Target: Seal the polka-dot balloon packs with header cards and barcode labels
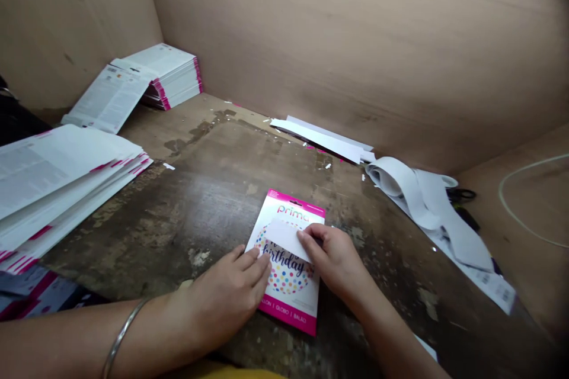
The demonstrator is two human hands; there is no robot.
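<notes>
A balloon packet (288,302) with pink bands, "prima" and "birthday" printing and coloured dots lies face up on the worn table. My left hand (240,284) rests on its left edge, fingers stretched out flat. Between the thumb and finger of my right hand (331,251) is a small blank white label (284,235). The label lies over the upper part of the printed circle and hides some of the lettering. I cannot tell whether it is stuck to the packet.
Stacked packets (178,80) stand at the back left, a larger pile (66,166) nearer on the left. White strips (324,139) lie along the back wall. A curling label roll (409,189) and black-handled scissors (462,194) are at right. Paper scraps dot the table (213,189).
</notes>
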